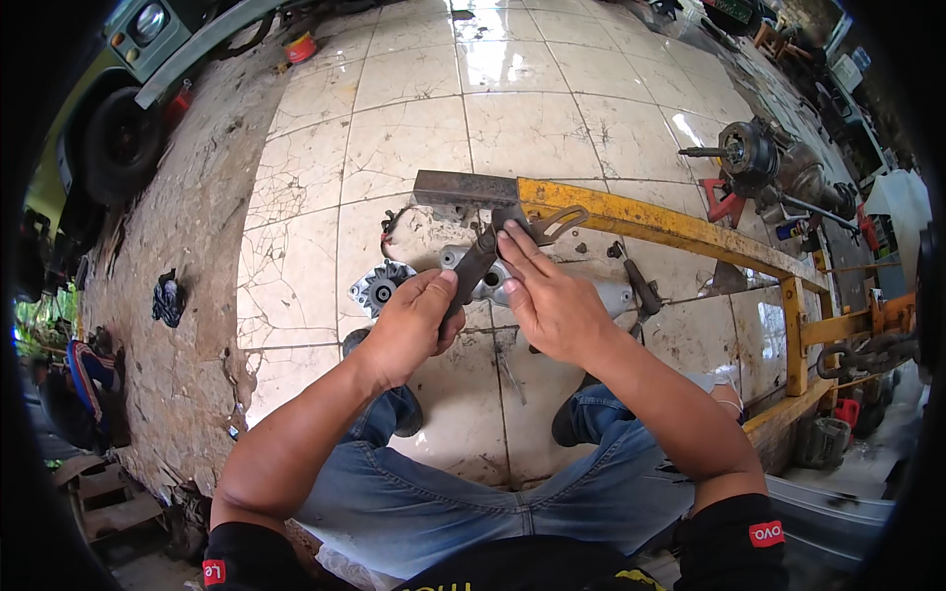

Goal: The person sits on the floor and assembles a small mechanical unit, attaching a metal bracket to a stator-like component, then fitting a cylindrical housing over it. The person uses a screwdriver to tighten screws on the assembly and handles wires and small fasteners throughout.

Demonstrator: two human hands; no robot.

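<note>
My left hand [414, 320] is closed around a dark, flat metal bar [477, 262] that slants up toward the yellow beam. On the right, my right hand [557, 300] presses its fingers along a dark slotted metal bracket [564, 226], whose curved end sticks out beyond the fingertips. The bracket rests against the beam where bare steel meets yellow paint; the exact contact is hidden by my fingers. Beneath my hands lies a grey cast metal part [606, 294] on the tiles. An alternator [382, 293] sits beside my left hand.
The yellow steel beam [670, 225] runs right to a frame with a chain [872, 355]. A hammer-like tool [642, 288] lies right of my hands. An axle assembly [778, 167] stands at right. A vehicle wheel [123, 143] is far left, a black bag [168, 298] nearer.
</note>
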